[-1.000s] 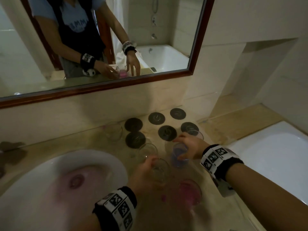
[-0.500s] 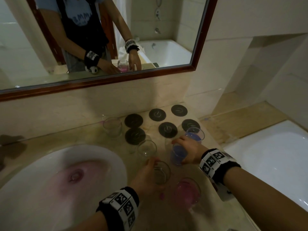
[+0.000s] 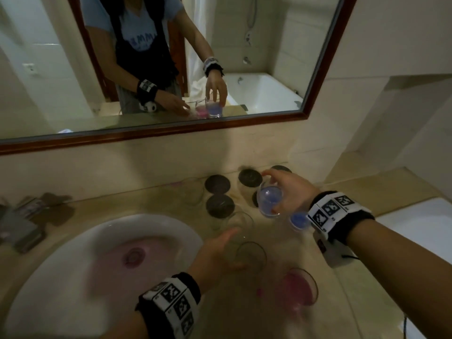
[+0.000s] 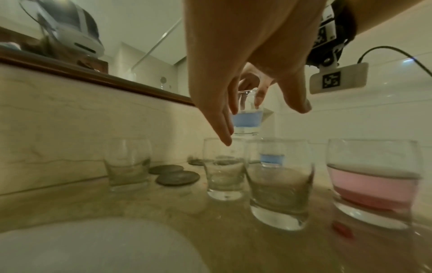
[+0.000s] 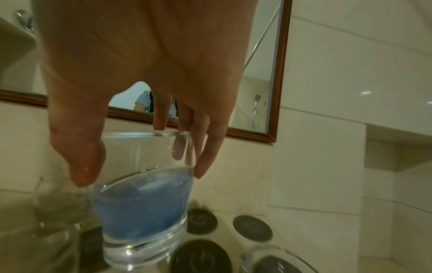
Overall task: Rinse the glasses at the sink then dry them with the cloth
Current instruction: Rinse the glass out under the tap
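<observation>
the left hand (image 3: 215, 255), which gripped a clear glass (image 3: 252, 254) a moment ago, now hovers beside it, fingers spread and empty. the right hand (image 3: 291, 192) has lifted the blue-liquid glass (image 3: 270, 200) off the worktop (image 3: 367, 302), fingers clamped round its rim, tilted; judged bound for the sink (image 3: 61, 277). a pink-liquid glass (image 3: 298, 287) stands nearest. dark coasters (image 3: 217, 183) lie behind, then tiled wall, mirror (image 3: 269, 45) and bathtub (image 3: 415, 228).

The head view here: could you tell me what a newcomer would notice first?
The right hand holds a glass of blue liquid lifted above the counter. A glass of pink liquid stands nearest the person, right of the pink-tinted sink. The left hand hovers open beside clear glasses.
</observation>
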